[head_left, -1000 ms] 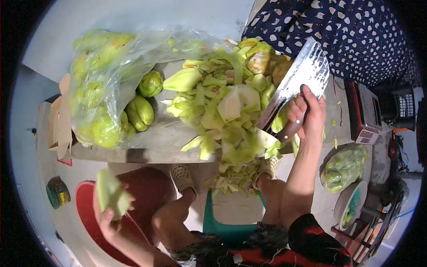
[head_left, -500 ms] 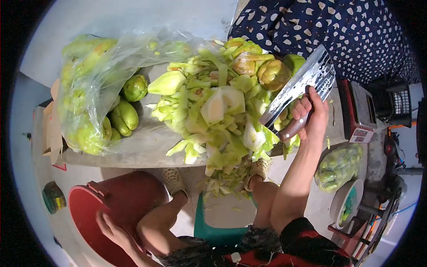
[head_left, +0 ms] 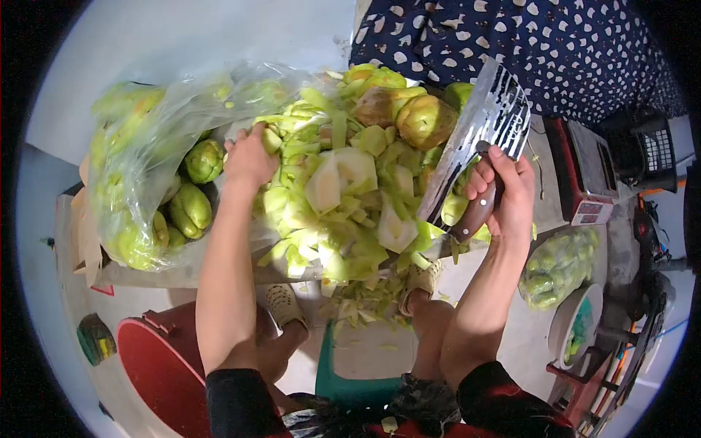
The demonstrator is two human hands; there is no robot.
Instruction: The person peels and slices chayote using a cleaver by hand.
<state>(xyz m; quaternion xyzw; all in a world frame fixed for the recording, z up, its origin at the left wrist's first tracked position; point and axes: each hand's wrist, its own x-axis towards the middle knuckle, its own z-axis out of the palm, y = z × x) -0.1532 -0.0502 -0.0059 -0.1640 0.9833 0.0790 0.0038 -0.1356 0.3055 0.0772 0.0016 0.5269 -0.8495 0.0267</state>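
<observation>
My right hand (head_left: 509,186) grips a cleaver (head_left: 475,120) by its brown wooden handle, the wet, streaked blade tilted up and leaning right. The blade is held over the right side of a heap of chayote peelings and cut pieces (head_left: 339,179). At the heap's left edge, my left hand (head_left: 250,160) has its fingers closed round a pale green chayote piece (head_left: 271,141), partly hidden by the hand. Whole green chayotes (head_left: 191,210) lie just left of that hand, at the mouth of a clear plastic bag (head_left: 139,168). Brownish chayotes (head_left: 426,123) sit behind the heap.
Below the table's front edge stands a red bucket (head_left: 157,365) on the left. Peelings (head_left: 365,303) lie on the floor between my feet. A red scale (head_left: 584,168), a bag of chayotes (head_left: 558,270) and a white bowl (head_left: 562,328) are at the right. Patterned cloth (head_left: 555,58) covers the back right.
My left hand has moved from over the red bucket up to the heap and taken hold of a chayote piece. My right hand still holds the cleaver, little moved.
</observation>
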